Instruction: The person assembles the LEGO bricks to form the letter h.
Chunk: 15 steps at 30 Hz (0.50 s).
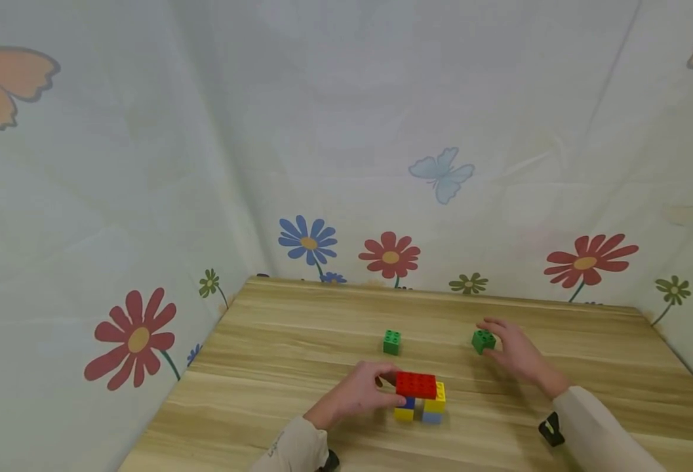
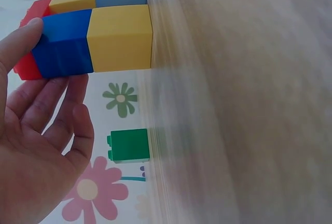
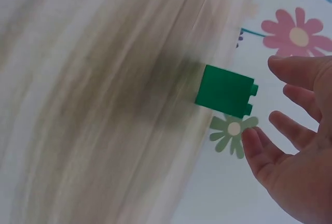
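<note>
My left hand [image 1: 359, 391] grips the left end of a toy brick bridge, its thumb at the blue brick [image 2: 65, 42] and its fingers behind. A long red brick [image 1: 415, 385] lies across the top of two stacks. Blue over a yellow brick [image 2: 120, 38] makes the left stack; the right one has yellow [image 1: 435, 404] over a light blue brick [image 1: 432, 417]. At the right, my right hand [image 1: 518, 355] is around a green brick [image 1: 484, 341] on the table. In the right wrist view its thumb and fingers are spread, apart from that brick [image 3: 225, 90].
A second green brick [image 1: 391, 341] stands on the wooden table [image 1: 299, 328], behind the bridge and left of the right hand. A white cloth [image 1: 334, 118] printed with flowers and butterflies hangs round the table's back and sides.
</note>
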{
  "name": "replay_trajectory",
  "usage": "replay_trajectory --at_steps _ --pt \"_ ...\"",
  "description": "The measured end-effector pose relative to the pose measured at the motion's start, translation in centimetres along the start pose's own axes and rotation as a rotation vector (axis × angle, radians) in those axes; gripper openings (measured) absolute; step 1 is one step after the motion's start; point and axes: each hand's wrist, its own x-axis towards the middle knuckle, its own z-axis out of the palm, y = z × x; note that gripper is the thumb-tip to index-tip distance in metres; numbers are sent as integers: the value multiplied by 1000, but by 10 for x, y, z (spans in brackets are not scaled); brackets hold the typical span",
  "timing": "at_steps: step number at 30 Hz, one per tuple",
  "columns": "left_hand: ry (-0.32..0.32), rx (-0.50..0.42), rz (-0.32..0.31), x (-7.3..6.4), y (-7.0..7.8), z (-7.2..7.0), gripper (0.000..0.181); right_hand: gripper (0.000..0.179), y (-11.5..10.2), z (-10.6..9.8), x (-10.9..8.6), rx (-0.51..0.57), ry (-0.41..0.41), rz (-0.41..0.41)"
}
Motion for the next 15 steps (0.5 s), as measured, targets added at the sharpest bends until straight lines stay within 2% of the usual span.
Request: replay_trajectory --at_steps 9,15 --pt "2 15 21 0 0 -2 26 50 15 6 8 45 -83 50" --pt "10 21 25 -1 -2 -1 25 47 24 11 10 73 -107 58"
